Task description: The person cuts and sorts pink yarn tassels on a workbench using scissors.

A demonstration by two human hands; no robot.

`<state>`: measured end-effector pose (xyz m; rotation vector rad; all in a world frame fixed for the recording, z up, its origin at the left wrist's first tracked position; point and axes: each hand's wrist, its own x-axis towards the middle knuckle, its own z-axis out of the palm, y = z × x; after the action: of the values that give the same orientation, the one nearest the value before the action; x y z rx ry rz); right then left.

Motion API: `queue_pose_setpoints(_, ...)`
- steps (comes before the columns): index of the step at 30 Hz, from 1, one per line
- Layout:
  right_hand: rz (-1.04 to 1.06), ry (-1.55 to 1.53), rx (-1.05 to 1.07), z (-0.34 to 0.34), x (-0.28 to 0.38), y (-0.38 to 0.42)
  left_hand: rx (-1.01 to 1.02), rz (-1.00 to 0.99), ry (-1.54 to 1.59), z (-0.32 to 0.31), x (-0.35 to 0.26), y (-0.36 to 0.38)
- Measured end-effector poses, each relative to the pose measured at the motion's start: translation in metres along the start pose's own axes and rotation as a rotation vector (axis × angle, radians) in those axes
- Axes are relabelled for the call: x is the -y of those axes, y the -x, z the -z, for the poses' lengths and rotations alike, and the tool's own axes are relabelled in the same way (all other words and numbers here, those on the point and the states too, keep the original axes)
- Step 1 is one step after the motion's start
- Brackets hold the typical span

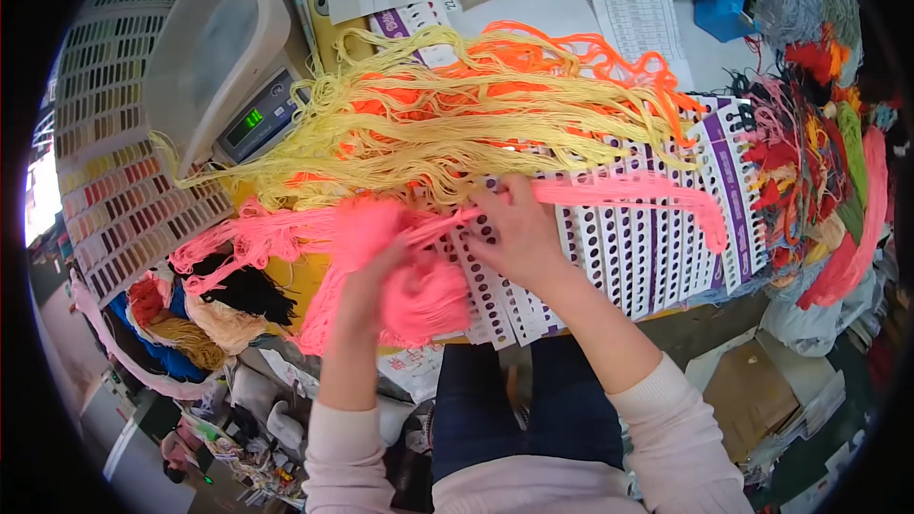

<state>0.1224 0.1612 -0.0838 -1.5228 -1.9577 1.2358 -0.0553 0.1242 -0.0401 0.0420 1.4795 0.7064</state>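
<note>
My left hand (379,265) is closed around a bundle of bright pink thread (424,300), partly smeared by motion, with loops hanging below and beside it. To its right, my right hand (519,233) has its fingers bent around the narrow stretch of the same pink thread. A pink tail runs on past that hand to the right over white punched cards (609,257) with rows of holes. Just beyond both hands lie long skeins of yellow thread (457,124) with orange thread (400,95) among them. My fingertips are partly hidden by the thread.
A digital scale (257,119) with a white plastic tray (214,48) stands at the back left, beside a thread colour chart (114,162). Printed sheets (633,9) and a blue object (725,16) lie at the back. Mixed coloured threads (819,162) hang at the right.
</note>
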Motion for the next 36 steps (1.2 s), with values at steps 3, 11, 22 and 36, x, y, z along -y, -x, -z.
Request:
queue_pose_setpoints(3,-0.034,0.063,-0.008,-0.007,-0.003,-0.001,-0.039,-0.046,0.341,0.072,-0.008,0.024)
queue_pose_setpoints(11,-0.026,0.203,-0.033,-0.005,0.006,-0.005,-0.362,-0.475,0.477,0.145,-0.099,0.107)
queue_pose_setpoints(22,0.122,0.080,-0.057,0.011,0.054,0.021,0.247,-0.419,0.466,0.090,-0.006,0.188)
queue_pose_setpoints(36,-0.374,-1.149,0.317,0.058,0.242,0.127,0.795,-0.338,0.561,0.050,-0.008,0.234)
